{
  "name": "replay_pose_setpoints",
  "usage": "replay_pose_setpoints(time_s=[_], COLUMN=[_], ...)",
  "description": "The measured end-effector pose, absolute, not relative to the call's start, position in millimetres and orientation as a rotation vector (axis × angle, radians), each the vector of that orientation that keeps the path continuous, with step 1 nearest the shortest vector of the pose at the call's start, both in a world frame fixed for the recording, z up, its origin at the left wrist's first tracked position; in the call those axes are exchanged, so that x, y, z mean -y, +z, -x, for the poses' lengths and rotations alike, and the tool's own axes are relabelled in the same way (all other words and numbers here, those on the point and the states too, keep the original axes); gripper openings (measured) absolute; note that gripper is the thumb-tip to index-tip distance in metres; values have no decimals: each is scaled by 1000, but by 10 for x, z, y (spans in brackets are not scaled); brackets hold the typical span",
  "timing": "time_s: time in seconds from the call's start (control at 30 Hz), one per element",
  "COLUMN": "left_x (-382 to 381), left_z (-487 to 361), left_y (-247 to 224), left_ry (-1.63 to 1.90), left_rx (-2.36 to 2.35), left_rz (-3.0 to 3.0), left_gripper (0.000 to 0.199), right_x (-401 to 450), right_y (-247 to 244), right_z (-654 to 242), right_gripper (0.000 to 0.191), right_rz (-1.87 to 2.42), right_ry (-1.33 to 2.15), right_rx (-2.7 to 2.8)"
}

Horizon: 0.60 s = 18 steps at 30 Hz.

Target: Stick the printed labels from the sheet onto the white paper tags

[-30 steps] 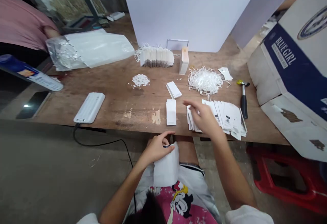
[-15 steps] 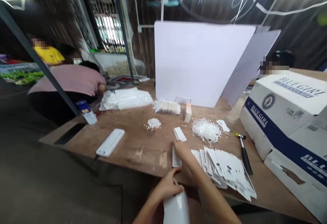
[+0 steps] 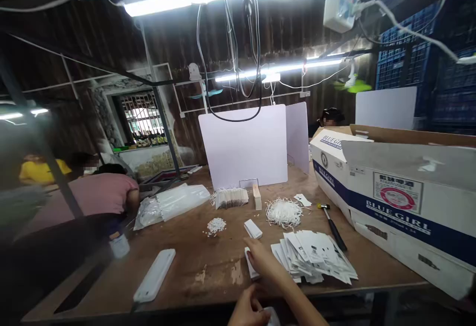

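Note:
My right hand (image 3: 261,256) lies over a narrow white card piece (image 3: 251,265) on the table, its fingers curled at the far end of it. Lower down, at the picture's bottom edge, my left hand (image 3: 248,310) is closed on a white glossy packet (image 3: 273,317), most of which is out of view. Just beyond my right hand is a small stack of white cards (image 3: 253,229). To its right a spread pile of white printed tags (image 3: 316,256) lies near the table edge, with a tangle of white strings (image 3: 284,213) behind it.
A hammer (image 3: 333,229) lies beside a large carton (image 3: 394,207) at right. Small white pieces (image 3: 216,225), a row of tags (image 3: 231,198), plastic bags (image 3: 174,203), a long white device (image 3: 154,275) and a canister (image 3: 119,244) share the table (image 3: 201,256). A person (image 3: 85,197) bends at left.
The head view has tilted up, so the table sits lower in the picture. My left hand and the packet have dropped toward the bottom edge; my right hand stays at the card piece.

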<state>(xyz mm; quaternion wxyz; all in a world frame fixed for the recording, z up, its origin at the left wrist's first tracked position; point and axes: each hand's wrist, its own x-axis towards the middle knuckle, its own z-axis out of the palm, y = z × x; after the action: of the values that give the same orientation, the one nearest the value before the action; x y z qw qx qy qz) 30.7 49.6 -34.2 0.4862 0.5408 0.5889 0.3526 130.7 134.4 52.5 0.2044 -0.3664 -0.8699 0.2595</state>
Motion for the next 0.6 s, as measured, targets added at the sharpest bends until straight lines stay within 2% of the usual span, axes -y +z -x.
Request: replay_pose_setpoints(time_s=[0.27,0.43,0.6], left_x=[307,646,721], left_z=[-409,-382,-354], left_y=[296,539,573], left_ry=[983,1025,1070], left_rx=[-1279,-1272,-1261], left_rz=[-1459,-1497,-1531], left_gripper=[38,42,26], right_x=[-231,-45,54], right_y=[279,403,569], right_z=[-1978,-2248,-2345], right_gripper=[29,22,23], right_rz=[763,745,684], right_ry=[1135,1230,1264], right_rx=[2311,2256,2204])
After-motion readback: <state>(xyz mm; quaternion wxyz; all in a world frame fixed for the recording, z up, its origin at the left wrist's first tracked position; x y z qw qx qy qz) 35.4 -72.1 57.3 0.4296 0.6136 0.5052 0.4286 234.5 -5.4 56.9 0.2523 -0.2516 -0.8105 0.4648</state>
